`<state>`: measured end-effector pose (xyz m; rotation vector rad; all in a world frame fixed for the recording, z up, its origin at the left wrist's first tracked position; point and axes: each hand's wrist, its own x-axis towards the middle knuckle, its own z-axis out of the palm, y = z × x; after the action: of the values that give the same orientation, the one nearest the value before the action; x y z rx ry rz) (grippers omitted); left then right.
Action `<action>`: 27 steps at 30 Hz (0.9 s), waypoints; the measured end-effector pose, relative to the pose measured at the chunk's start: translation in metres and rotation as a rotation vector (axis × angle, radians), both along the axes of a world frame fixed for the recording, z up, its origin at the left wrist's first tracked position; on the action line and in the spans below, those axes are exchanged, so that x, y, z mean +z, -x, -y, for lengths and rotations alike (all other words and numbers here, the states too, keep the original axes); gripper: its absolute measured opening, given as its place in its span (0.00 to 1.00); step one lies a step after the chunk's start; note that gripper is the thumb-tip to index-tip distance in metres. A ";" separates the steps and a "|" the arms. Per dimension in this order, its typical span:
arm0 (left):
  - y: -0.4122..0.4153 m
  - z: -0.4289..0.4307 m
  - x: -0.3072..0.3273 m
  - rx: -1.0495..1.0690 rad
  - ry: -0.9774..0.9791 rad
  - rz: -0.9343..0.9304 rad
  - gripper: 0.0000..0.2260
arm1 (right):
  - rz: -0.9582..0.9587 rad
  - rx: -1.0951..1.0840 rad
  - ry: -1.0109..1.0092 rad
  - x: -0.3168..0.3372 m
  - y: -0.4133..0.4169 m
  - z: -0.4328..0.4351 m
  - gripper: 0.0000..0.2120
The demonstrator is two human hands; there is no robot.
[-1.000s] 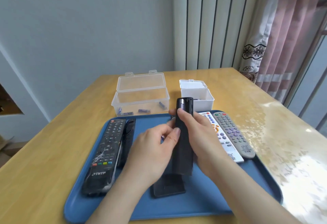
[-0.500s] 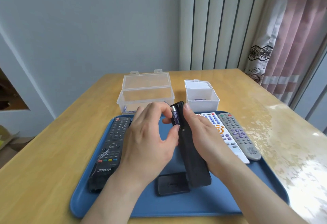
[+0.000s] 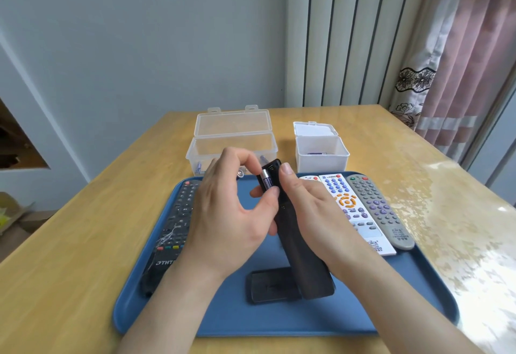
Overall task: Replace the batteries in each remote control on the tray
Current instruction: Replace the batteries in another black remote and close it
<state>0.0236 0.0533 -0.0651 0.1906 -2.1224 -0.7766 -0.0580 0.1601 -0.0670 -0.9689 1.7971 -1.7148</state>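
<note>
Two open boxes stand far: the clear box (image 3: 231,144) holds loose batteries (image 3: 198,168), the white box (image 3: 321,163) at least one. Over the blue tray (image 3: 279,323), the right hand (image 3: 315,214) grips one black remote (image 3: 307,270); the left hand (image 3: 223,219) pinches its purple battery (image 3: 266,180).

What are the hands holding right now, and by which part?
The right hand grips the black remote around its middle; the left hand pinches the ends of the battery seated in it.

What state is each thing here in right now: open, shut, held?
Held remote: back open, gripped by right hand.
Battery: in the open slot, pinched by left hand.
Back cover: off, lying on the tray.
Big clear box: lid up.
Small white box: lid up.
</note>
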 end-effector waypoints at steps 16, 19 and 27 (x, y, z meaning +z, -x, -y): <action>0.009 -0.004 -0.005 0.043 -0.210 -0.089 0.09 | 0.187 -0.054 0.059 0.001 -0.005 0.003 0.27; 0.009 -0.008 -0.002 -0.033 -0.414 -0.094 0.06 | 0.229 -0.089 -0.016 0.001 -0.003 0.003 0.30; 0.010 0.009 0.000 -0.306 -1.444 -0.172 0.12 | 0.451 -0.023 0.038 -0.006 0.011 0.004 0.22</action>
<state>0.0141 0.0439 -0.0655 0.5136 -1.0643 -2.2758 -0.0694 0.1557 -0.0732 -0.5187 1.4875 -1.8109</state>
